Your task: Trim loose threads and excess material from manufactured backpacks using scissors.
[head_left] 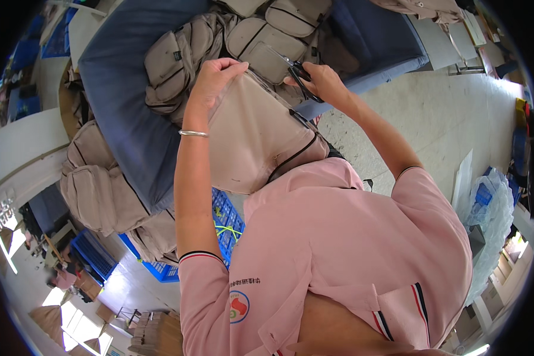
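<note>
A beige backpack (pixel 249 133) with dark zip edging rests on my lap and leans away from me. At its upper edge my left hand (pixel 218 77) is closed, thumb and fingertips pinching the fabric edge; a loose thread there is too small to make out. Black-handled scissors (pixel 303 80) are in my right hand (pixel 325 83), fingers through the handles. Their metal blades point up and left, just beyond the bag's top edge, and appear apart from the fabric.
A padded blue bin (pixel 115 101) holds several beige backpacks (pixel 258 44) in front of me. More beige backpacks (pixel 95 190) are piled at the left, by a blue plastic crate (pixel 228 213). A clear plastic bag (pixel 489 207) stands at the right.
</note>
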The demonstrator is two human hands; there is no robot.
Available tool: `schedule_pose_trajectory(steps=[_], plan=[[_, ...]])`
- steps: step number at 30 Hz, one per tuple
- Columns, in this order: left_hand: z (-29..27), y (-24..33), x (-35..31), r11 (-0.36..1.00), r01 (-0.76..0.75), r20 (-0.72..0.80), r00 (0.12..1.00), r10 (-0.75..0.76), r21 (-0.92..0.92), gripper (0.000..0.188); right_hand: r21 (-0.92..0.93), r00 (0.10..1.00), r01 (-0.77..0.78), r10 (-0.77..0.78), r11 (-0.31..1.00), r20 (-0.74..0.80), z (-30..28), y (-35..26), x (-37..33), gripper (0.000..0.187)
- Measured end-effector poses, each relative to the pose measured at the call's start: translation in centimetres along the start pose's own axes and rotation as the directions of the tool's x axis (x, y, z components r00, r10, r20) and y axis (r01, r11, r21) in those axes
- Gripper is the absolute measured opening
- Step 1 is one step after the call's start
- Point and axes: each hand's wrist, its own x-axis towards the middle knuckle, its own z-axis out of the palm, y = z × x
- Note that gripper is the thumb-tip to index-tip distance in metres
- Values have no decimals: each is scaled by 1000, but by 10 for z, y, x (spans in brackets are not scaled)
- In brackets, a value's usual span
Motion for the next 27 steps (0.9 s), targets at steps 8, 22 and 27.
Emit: schedule_pose_trajectory(steps=[8,22,27], plan=[[-4,-6,5,993,-11,31,1000,7,120,27,508,867,-497,429,704,254,28,25,-91,64],[-4,112,-195,556,-562,-87,651,754,612,13,779,963,-192,269,597,31,-24,-46,-167,24],[28,116,-262,190,-667,128,397,909,720,19,378,944,-10,134,926,-302,-39,-48,-165,20]])
